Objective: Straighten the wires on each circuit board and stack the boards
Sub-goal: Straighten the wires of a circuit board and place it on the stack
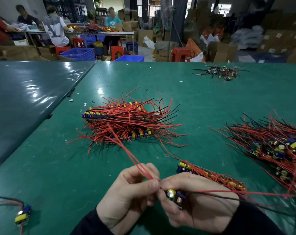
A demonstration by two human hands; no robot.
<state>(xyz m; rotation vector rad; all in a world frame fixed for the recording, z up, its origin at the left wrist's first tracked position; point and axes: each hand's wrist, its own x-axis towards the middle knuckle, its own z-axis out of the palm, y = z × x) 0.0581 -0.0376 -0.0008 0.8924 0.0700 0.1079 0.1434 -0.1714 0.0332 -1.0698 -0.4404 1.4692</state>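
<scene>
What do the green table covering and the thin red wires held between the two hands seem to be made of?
The green table covering looks like a glossy vinyl or rubber mat: it reflects the ceiling lights and shows a seam between sheets. The thin red wires, pinched by the left hand beside the right hand, look plastic-insulated: matt, evenly coloured and bending softly. Their metal core is not visible.

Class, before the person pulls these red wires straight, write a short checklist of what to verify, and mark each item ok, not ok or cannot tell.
1. Left hand pinches the red wire pair: ok.
2. Right hand holds the circuit board: ok.
3. Red wire pair already straight: not ok, slightly bowed.
4. Black wire straight: cannot tell, its end is out of view.
5. Neat row of boards close by for stacking: ok.
</scene>
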